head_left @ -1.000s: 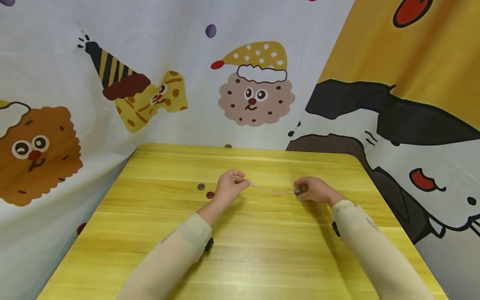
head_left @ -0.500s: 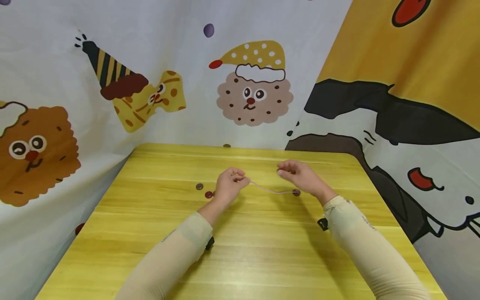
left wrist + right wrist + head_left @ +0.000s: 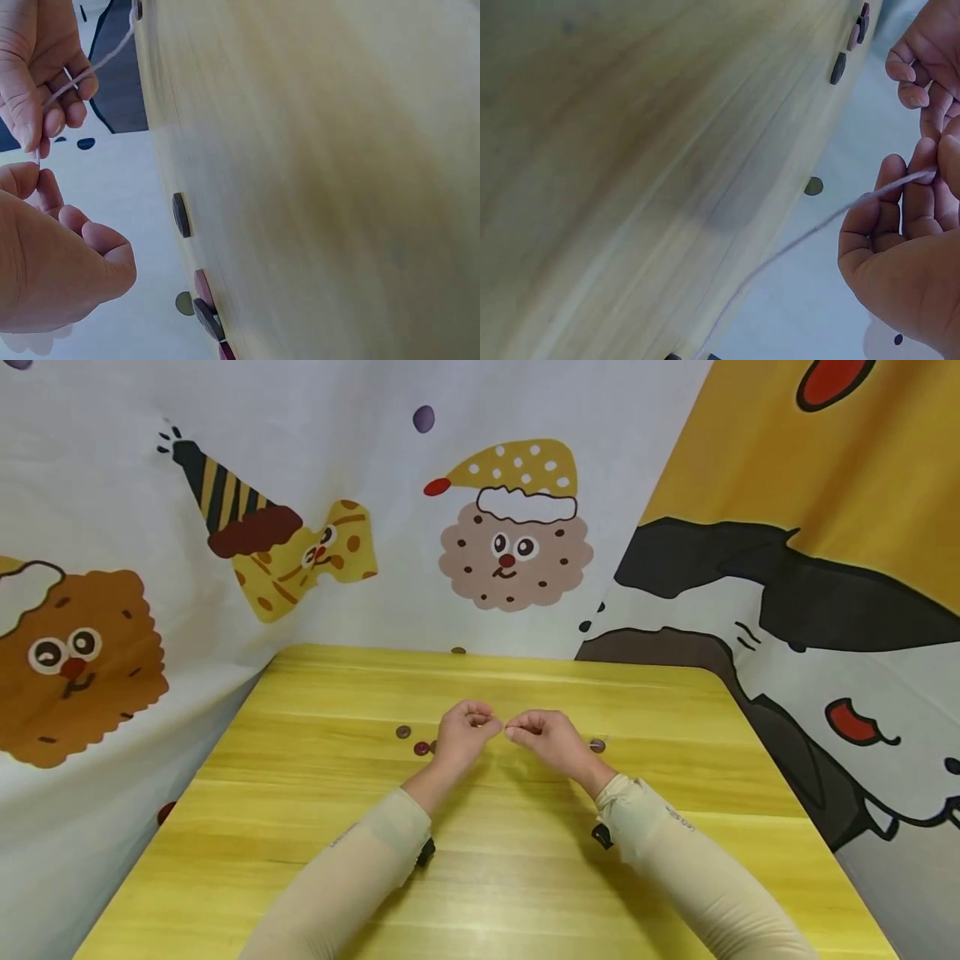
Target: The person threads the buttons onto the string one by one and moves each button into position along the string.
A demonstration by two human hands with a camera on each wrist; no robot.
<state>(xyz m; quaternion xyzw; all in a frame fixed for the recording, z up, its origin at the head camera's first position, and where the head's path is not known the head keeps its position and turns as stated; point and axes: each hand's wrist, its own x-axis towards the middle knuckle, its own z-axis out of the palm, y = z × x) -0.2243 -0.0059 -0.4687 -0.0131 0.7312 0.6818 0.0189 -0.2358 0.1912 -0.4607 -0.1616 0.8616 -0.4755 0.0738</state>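
The cord [image 3: 810,232] is looking thin, limp and very light, likely to sag and slip through loose fingers; the best hold is judged to be a fingertip pinch close to its free end, where it is being held now; it is pale pinkish, running from the hands down to a dark button [image 3: 597,746] lying on the table [image 3: 525,877] just right of the right hand [image 3: 542,737]; the right hand is pinching the cord between thumb and curled fingers; the left hand [image 3: 463,733] is meeting it fingertip to fingertip, its fingers curled and seeming to be nipping the cord's tip, though this is hard to tell; more buttons [image 3: 413,741] are lying near the left hand; cartoon curtains [image 3: 225,527] are hanging behind.
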